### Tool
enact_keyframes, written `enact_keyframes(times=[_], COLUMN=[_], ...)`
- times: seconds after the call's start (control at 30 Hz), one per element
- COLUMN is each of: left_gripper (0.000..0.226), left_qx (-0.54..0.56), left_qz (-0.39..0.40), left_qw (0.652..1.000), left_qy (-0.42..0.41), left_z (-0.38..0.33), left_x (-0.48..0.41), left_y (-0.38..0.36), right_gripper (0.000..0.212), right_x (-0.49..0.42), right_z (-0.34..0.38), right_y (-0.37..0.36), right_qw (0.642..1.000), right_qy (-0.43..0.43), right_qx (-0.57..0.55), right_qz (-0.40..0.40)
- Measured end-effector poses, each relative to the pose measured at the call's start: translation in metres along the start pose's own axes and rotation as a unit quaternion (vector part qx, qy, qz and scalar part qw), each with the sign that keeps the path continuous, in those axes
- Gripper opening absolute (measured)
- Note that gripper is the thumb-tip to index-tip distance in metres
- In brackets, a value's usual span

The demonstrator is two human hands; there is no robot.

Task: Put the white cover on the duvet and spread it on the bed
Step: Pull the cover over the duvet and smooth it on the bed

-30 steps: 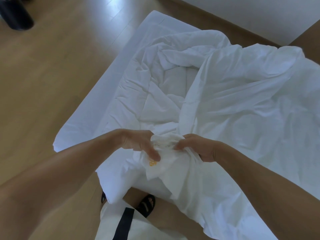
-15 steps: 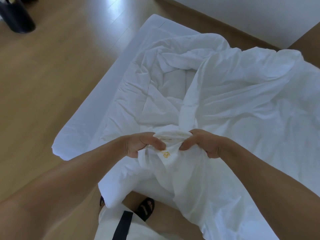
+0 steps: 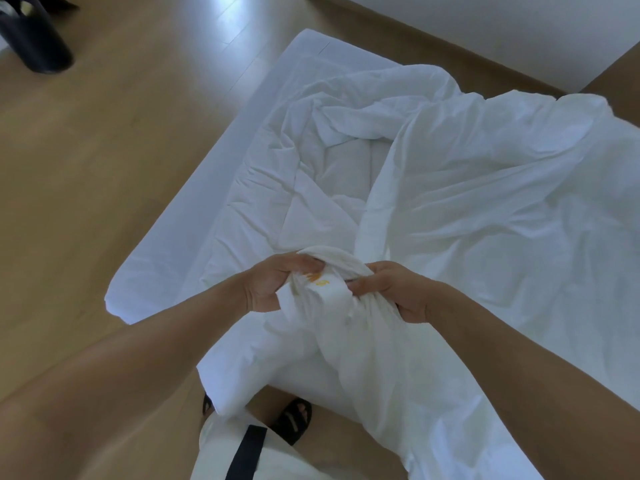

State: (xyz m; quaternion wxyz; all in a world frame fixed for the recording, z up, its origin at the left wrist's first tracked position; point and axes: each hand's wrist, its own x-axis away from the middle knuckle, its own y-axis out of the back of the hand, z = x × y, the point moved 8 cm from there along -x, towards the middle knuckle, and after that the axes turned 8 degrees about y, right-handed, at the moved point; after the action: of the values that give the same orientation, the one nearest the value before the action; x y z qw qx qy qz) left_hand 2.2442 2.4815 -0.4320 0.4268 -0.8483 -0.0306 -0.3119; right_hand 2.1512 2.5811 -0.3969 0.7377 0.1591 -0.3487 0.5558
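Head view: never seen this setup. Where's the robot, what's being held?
No robot: a person wears one wide-angle head camera that looks down at their own bare arms. The left hand and right hand both grip a bunched white fabric corner with a small orange mark. Beyond, a quilted duvet lies crumpled on the bed, the smooth white cover draped to its right. Whether the held corner is duvet or cover, I cannot tell. Wooden floor lies on the left.

Soft daylight, glare patch on floor [image 3: 221,15]; wide-angle edge distortion, slight blur.
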Motion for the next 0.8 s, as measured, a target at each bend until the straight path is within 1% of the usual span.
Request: enact_keyframes(times=[0.03, 0.07, 0.17, 0.23, 0.3, 0.37, 0.43, 0.47, 0.53, 0.57, 0.63, 0.7, 0.8], left_gripper=[0.035, 0.035, 0.040, 0.044, 0.043, 0.050, 0.056, 0.050, 0.023, 0.015, 0.014, 0.016, 0.020], left_qx=[0.009, 0.012, -0.012, -0.051, -0.107, -0.182, -0.221, -0.221, -0.208, -0.199, -0.201, -0.211, -0.205], left_qz=[0.015, 0.025, 0.022, 0.005, -0.042, -0.084, -0.116, -0.130, -0.151, -0.161, -0.186, -0.207, -0.203], left_qw=[1.000, 0.999, 0.999, 0.997, 0.991, 0.978, 0.968, 0.966, 0.966, 0.966, 0.960, 0.953, 0.955], left_qy=[0.014, 0.022, 0.044, 0.061, 0.069, 0.051, 0.023, 0.006, -0.029, -0.042, -0.057, -0.065, -0.072], left_z=[0.005, 0.008, 0.020, 0.025, 0.021, 0.010, 0.000, -0.004, -0.008, -0.009, -0.009, -0.007, 0.004], left_x=[0.000, 0.002, 0.003, 0.004, 0.005, 0.006, 0.006, 0.008, 0.010, 0.011, 0.016, 0.022, 0.030], left_y=[-0.003, -0.004, 0.000, 0.001, 0.005, 0.008, 0.011, 0.012, 0.012, 0.011, 0.010, 0.011, 0.014], right_gripper=[0.025, 0.025, 0.036, 0.041, 0.040, 0.036, 0.042, 0.044, 0.045, 0.046, 0.048, 0.046, 0.041], right_x=[0.001, 0.001, 0.002, 0.001, 0.001, 0.000, -0.001, -0.001, 0.001, 0.001, 0.001, 0.000, 0.001], right_z=[-0.001, -0.001, 0.001, 0.006, 0.011, 0.012, 0.011, 0.010, 0.006, 0.003, -0.001, -0.001, 0.000], right_y=[0.001, 0.002, 0.009, 0.008, 0.002, -0.004, -0.011, -0.014, -0.023, -0.027, -0.033, -0.042, -0.057], right_qw=[0.999, 0.998, 0.996, 0.998, 0.999, 0.998, 0.995, 0.992, 0.987, 0.987, 0.990, 0.992, 0.994], right_qy=[-0.013, -0.022, -0.013, 0.014, 0.043, 0.064, 0.077, 0.077, 0.064, 0.055, 0.041, 0.046, 0.046], right_qx=[0.034, 0.062, 0.083, 0.054, 0.018, -0.024, -0.068, -0.092, -0.132, -0.138, -0.121, -0.092, -0.014], right_qz=[-0.004, -0.006, -0.017, -0.006, 0.007, 0.013, 0.023, 0.031, 0.059, 0.068, 0.064, 0.072, 0.095])
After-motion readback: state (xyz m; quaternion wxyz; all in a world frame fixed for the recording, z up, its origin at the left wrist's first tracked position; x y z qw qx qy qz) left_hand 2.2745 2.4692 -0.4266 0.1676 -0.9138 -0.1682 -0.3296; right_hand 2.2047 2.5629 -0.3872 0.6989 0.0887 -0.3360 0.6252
